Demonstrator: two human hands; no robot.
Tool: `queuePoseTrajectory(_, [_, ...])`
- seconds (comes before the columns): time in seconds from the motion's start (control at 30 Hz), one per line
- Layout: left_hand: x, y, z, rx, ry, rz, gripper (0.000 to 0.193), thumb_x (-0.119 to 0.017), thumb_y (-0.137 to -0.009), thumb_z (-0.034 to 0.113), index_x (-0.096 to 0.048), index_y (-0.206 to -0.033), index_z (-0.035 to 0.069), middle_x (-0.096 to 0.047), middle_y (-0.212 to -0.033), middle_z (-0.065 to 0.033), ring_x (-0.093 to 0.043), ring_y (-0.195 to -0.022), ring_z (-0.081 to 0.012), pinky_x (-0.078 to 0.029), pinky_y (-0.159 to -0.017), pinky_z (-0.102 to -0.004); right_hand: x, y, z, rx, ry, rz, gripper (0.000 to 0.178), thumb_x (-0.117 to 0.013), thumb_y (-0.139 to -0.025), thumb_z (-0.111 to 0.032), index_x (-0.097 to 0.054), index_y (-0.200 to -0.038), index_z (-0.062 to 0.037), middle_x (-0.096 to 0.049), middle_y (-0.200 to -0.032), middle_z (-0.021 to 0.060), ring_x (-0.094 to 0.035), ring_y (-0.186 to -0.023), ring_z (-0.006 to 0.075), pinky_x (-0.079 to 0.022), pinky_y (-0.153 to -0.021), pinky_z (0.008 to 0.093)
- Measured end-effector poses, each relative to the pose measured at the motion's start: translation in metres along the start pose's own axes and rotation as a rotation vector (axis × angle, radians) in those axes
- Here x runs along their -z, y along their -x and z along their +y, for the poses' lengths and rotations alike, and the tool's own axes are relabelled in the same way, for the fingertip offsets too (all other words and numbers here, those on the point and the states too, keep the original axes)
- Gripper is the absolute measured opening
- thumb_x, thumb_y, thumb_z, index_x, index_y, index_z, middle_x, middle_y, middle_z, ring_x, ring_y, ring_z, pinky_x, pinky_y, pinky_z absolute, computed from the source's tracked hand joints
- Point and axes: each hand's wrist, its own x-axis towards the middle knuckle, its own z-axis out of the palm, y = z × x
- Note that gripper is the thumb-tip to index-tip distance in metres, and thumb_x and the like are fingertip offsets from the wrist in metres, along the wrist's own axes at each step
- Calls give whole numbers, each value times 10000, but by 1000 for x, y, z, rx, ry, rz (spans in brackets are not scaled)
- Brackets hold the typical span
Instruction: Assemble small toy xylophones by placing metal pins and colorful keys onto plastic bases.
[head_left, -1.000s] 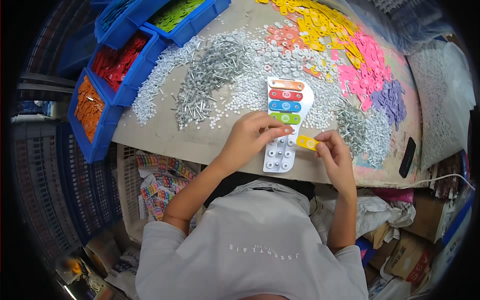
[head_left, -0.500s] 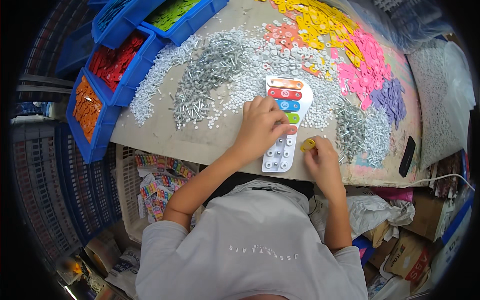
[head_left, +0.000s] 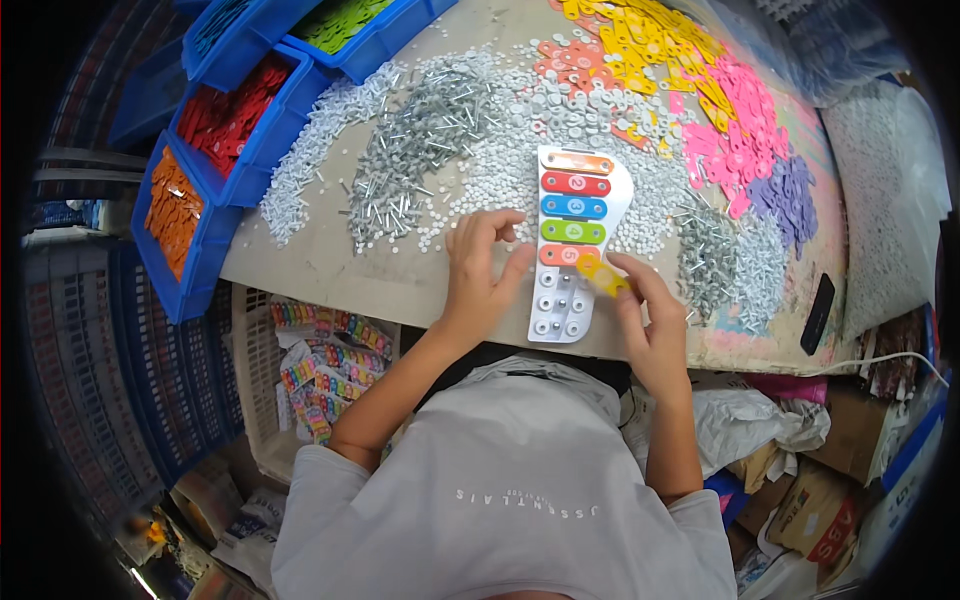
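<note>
A white plastic board (head_left: 617,190) lies on the table in front of me. Across it run an orange strip (head_left: 578,163), a red, a blue and a green strip, then a coral strip (head_left: 560,254) lowest. Below these, its near end shows white ring-topped pegs (head_left: 545,302). My right hand (head_left: 652,325) pinches a yellow strip (head_left: 603,277) between thumb and fingertips, over the board's right side just beneath the coral strip. My left hand (head_left: 478,275) is just left of the board, fingers and thumb apart, holding nothing.
Blue bins (head_left: 245,190) of coloured strips stand at the left. Piles of metal pins (head_left: 410,150) and white rings (head_left: 490,180) cover the table behind the board. Yellow (head_left: 650,45), pink (head_left: 745,120) and purple strips (head_left: 787,205) lie at the right, near a black phone-like slab (head_left: 817,314).
My left hand has drawn off the board to the left and opened, uncovering the green and coral strips. The yellow strip in my right hand has moved up and left over the board.
</note>
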Motion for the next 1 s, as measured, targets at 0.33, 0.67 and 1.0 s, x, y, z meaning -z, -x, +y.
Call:
queuePoseTrajectory(0.33, [-10, 18, 3, -15, -75, -91, 577, -814, -788, 152, -529, -1284, 76, -563, -1037, -57, -518, -993, -219, -340, -951, -377, -19, -14, -2, 31, 58, -149, 111, -562, -957, -25, -571, -1064, 0, -624, -930, 200, -637, -919, 369, -499, -798, 411])
queuePoseTrajectory(0.67, [-12, 8, -2, 86, 51, -180, 518, -785, -757, 77, -534, -1210, 53, -534, -1059, -72, -521, -989, -206, -371, -977, -368, -14, -18, 34, -277, -169, -202, 136, -658, -941, -97, -552, -952, -12, -643, -713, 116, -585, -573, 205, -452, -564, 324])
queuePoseTrajectory(1.0, [9, 44, 20, -16, -40, -310, 780, -916, -677, 311, -496, -1290, 73, -560, -1062, -93, -512, -1025, -280, -345, -949, -446, 89, -105, 83, 235, 653, 533, 188, -659, -949, -175, -688, -1016, -2, -701, -887, 178, -661, -841, 366, -517, -756, 455])
